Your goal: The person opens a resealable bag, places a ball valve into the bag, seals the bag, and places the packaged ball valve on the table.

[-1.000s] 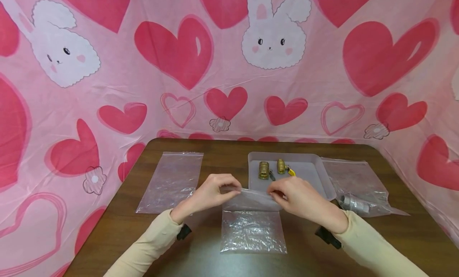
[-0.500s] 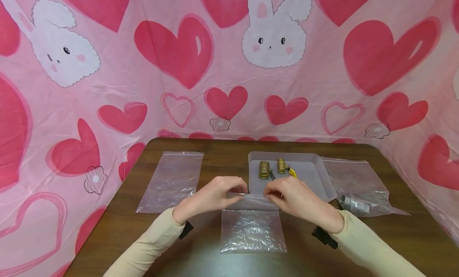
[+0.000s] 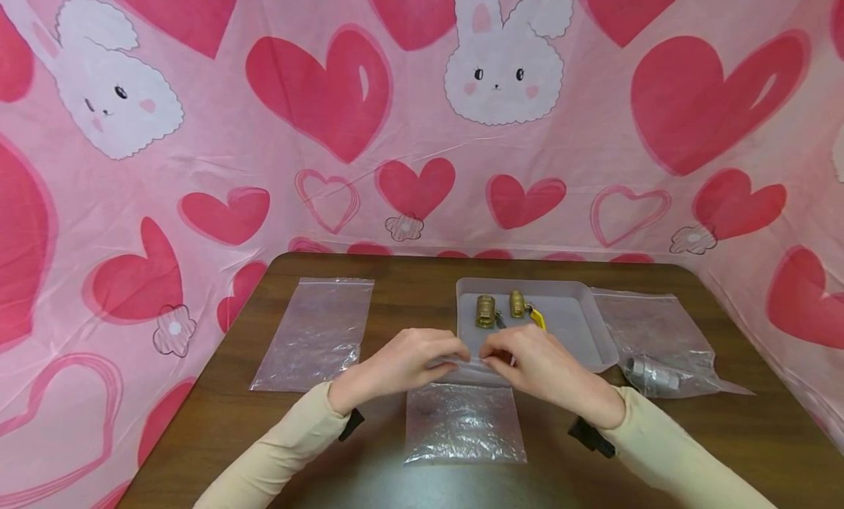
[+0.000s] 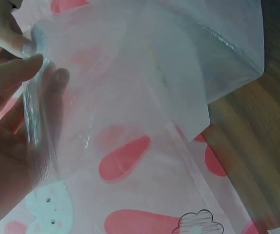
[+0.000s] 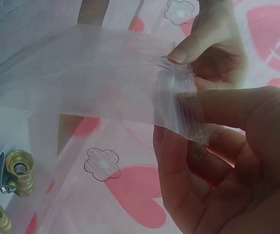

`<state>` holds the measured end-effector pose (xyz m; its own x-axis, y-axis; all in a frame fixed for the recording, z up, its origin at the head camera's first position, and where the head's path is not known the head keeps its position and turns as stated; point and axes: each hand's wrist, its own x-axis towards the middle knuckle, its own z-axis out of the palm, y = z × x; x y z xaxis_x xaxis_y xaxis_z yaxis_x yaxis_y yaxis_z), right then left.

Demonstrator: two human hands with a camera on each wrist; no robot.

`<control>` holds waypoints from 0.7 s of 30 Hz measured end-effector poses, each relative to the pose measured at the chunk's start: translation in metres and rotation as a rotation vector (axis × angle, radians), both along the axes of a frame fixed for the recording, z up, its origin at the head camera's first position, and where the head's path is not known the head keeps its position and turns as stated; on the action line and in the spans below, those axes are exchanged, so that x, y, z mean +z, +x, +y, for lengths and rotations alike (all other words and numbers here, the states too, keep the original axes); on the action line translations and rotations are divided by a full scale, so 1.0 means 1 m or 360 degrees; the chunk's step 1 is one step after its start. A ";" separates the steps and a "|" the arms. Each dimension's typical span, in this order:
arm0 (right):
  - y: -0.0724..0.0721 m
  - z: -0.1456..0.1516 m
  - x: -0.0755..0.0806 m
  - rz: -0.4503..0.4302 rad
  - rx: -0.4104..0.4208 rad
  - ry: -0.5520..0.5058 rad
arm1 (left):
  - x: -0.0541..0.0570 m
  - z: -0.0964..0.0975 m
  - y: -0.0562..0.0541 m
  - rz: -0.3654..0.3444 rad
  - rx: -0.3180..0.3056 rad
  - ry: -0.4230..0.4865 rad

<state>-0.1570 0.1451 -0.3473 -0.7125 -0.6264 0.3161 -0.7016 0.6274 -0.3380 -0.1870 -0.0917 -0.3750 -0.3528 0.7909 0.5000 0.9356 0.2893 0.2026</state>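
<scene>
A clear zip bag [image 3: 464, 425] stands out from the middle of the table, its lower part lying flat and its zip end raised toward me. My left hand [image 3: 405, 359] pinches that zip edge between thumb and fingers. Close beside it, my right hand [image 3: 543, 362] pinches the same edge from the other side. In the right wrist view the ridged zip strip [image 5: 184, 107] runs between the thumb and fingers. The left wrist view shows the left thumb [image 4: 25, 70] on the film, with a fingertip seen through it. No object shows inside the bag.
Behind the hands, a translucent tray [image 3: 580, 340] holds two brass valves, the larger one [image 3: 485, 311] and a smaller one [image 3: 517, 304] with a yellow handle. Right of it lies a bag [image 3: 659, 326] containing a grey metal fitting [image 3: 653, 376]. Another flat bag [image 3: 316, 333] lies left.
My two hands have come closer together along the bag's zip edge, the left moving right and the right moving slightly left. The raised edge has sunk a little.
</scene>
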 end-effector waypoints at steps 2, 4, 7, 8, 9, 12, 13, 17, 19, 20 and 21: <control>0.000 -0.001 0.000 -0.0003 -0.0007 0.0001 | -0.003 0.002 0.000 0.0017 0.0026 0.0041; 0.001 -0.001 -0.001 -0.0007 -0.0016 0.0004 | -0.006 0.005 0.001 0.0033 0.0060 0.0100; 0.001 -0.002 -0.001 0.0013 -0.0029 0.0010 | -0.012 0.010 0.002 0.0064 0.0112 0.0194; 0.001 -0.003 -0.002 0.0021 -0.0031 0.0010 | -0.013 0.011 0.003 0.0072 0.0127 0.0222; 0.001 -0.003 -0.002 0.0021 -0.0034 0.0007 | -0.014 0.011 0.003 0.0079 0.0138 0.0244; 0.001 -0.003 -0.004 -0.0003 -0.0018 -0.0017 | -0.016 0.012 0.004 0.0082 0.0151 0.0294; 0.000 -0.003 -0.004 -0.0024 -0.0004 -0.0028 | -0.017 0.012 0.004 0.0085 0.0147 0.0306; -0.002 -0.003 -0.004 -0.0120 0.0050 -0.0041 | -0.018 0.013 0.003 0.0094 0.0112 0.0328; -0.003 -0.003 -0.005 -0.0140 0.0066 -0.0040 | -0.019 0.013 0.003 0.0102 0.0093 0.0335; -0.003 -0.003 -0.005 -0.0142 0.0067 -0.0039 | -0.019 0.013 0.002 0.0103 0.0084 0.0337; -0.003 -0.003 -0.005 -0.0135 0.0069 -0.0043 | -0.020 0.013 0.002 0.0103 0.0076 0.0340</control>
